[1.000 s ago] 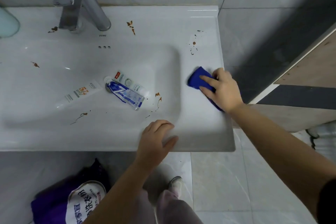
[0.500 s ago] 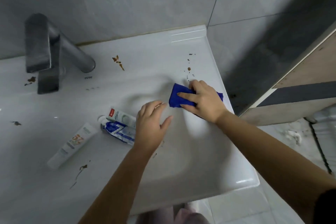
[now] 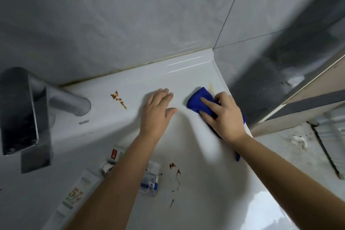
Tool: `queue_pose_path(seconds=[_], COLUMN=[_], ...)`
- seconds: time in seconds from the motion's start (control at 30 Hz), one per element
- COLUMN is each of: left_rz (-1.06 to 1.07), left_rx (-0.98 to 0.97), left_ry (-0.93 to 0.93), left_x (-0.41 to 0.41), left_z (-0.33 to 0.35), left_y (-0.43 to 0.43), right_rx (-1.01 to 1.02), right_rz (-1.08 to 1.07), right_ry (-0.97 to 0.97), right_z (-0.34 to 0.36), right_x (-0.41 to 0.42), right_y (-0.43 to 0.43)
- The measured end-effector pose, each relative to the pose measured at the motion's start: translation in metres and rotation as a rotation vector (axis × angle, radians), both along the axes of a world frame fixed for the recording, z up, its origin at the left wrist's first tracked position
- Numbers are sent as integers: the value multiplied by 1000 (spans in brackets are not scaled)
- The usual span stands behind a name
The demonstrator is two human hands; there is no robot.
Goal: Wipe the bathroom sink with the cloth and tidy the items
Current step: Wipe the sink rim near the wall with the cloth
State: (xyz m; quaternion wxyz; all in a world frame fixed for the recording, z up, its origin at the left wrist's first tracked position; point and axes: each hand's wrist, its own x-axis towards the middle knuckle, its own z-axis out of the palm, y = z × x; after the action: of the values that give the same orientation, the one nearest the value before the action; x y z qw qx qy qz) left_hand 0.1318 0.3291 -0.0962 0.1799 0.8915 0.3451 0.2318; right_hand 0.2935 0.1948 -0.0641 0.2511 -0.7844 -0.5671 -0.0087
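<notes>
Near, in the basin: tubes (image 3: 74,198) are lying under the left forearm, untouched; light, probably slick, best pinched mid-body. Further back, left hand (image 3: 158,110) is resting flat and empty on the sink (image 3: 186,69) ledge. Right hand (image 3: 222,115) is pressing the soft, limp blue cloth (image 3: 197,99), fingers spread, beside a smeared stain.
</notes>
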Motion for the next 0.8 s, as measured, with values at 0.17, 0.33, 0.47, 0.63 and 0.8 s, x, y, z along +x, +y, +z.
queue_pose_path(seconds=[0.17, 0.33, 0.47, 0.63, 0.8], left_rz=[16, 33, 64, 67, 82], left_rx=[18, 46, -29, -1, -28], left_ry=[-96, -111, -106, -113, -116], left_x=[3, 4, 5, 3, 5], left_z=[1, -1, 0, -1, 2], left_y=[5, 6, 3, 2, 1], right_rx=[-16, -28, -21, -17, 12], right_rz=[156, -299, -355, 93, -132], right_ry=[-89, 7, 39, -101, 86], right_z=[0, -1, -1, 2, -1], right_x=[45, 58, 39, 57, 66], right_y=[65, 80, 26, 58, 76])
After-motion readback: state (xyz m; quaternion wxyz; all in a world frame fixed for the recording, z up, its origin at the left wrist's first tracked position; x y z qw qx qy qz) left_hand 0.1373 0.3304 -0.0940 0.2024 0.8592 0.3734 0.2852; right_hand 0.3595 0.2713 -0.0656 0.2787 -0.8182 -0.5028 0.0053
